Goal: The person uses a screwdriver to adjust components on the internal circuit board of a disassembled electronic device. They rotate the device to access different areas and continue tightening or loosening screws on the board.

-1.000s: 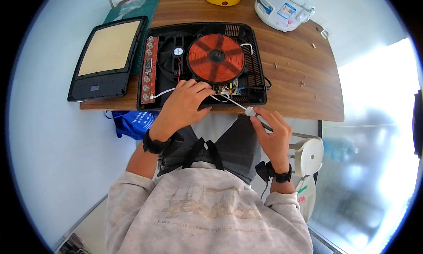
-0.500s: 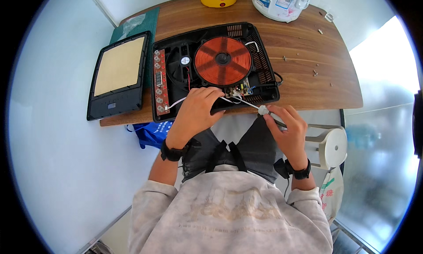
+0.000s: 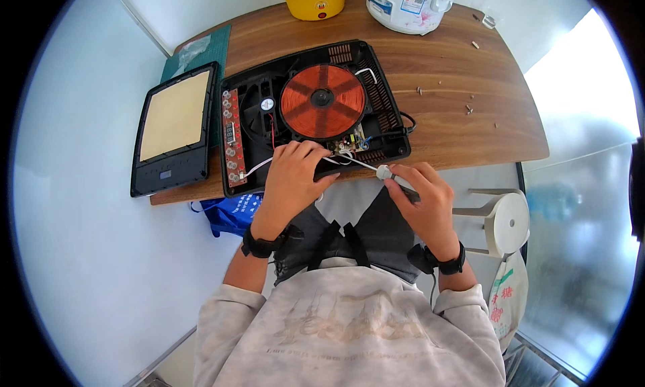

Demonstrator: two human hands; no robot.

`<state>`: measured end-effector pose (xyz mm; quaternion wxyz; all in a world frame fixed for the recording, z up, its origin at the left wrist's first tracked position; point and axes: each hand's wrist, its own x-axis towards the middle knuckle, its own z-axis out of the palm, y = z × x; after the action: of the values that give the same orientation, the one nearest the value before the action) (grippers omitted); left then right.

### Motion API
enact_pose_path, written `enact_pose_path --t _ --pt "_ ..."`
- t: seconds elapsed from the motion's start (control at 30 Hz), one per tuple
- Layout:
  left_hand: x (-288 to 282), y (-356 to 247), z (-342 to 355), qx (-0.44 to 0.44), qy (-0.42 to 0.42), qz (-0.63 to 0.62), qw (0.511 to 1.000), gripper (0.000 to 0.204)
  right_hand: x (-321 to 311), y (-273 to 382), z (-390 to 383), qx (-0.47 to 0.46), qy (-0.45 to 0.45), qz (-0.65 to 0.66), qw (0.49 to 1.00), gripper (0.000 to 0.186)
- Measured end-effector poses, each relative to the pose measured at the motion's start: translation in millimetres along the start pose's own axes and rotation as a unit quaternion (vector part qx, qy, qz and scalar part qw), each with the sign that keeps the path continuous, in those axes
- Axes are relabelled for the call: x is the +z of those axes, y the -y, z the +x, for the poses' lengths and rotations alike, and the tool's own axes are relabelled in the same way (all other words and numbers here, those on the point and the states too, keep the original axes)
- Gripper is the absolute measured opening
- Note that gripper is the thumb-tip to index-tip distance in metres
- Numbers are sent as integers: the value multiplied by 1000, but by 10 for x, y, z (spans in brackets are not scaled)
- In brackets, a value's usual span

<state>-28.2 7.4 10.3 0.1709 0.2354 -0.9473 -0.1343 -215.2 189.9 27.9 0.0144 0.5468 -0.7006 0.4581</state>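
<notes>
The opened induction cooker's black base (image 3: 401, 147) lies on the table, with a copper coil (image 3: 302, 95), a fan (image 3: 267, 105), a red control board (image 3: 232, 165) and a small circuit board (image 3: 351, 142) inside. In my right hand (image 3: 424, 202) is a screwdriver (image 3: 384, 173) with a pale handle. Its shaft points left to the white wires beside the circuit board; the tip is hard to make out. My left hand (image 3: 292, 182) rests over the base's near edge, fingertips by those wires and close to the tip. Its thumb stands apart from the fingers, and whatever lies beneath them is hidden.
Left of the base lies the cooker's top cover (image 3: 175, 115), partly on a green mat (image 3: 215, 51). A yellow pot (image 3: 314, 5) and a white rice cooker (image 3: 396, 14) stand at the back. Loose screws (image 3: 469, 109) are scattered right. A white stool (image 3: 508, 224) stands below.
The whole scene has shifted slightly left and down in the picture. Both hands keep their places at the base, and the screwdriver still points to the same wires.
</notes>
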Motion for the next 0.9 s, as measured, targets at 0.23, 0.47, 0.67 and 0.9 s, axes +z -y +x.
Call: enact_pose_path --t 0.23,0.47,0.67,0.9 --pt "30 -4 28 -12 -16 1 1000 38 -52 -33 89 -26 16 15 999 21" --pt "54 -7 16 -14 -26 1 1000 38 -51 34 49 -41 0 11 999 22" --pt "40 -14 34 -23 -21 -4 1000 40 -74 48 68 -42 16 15 999 21" --pt "15 -21 22 -22 -21 -6 1000 42 -57 102 168 -48 37 28 998 18"
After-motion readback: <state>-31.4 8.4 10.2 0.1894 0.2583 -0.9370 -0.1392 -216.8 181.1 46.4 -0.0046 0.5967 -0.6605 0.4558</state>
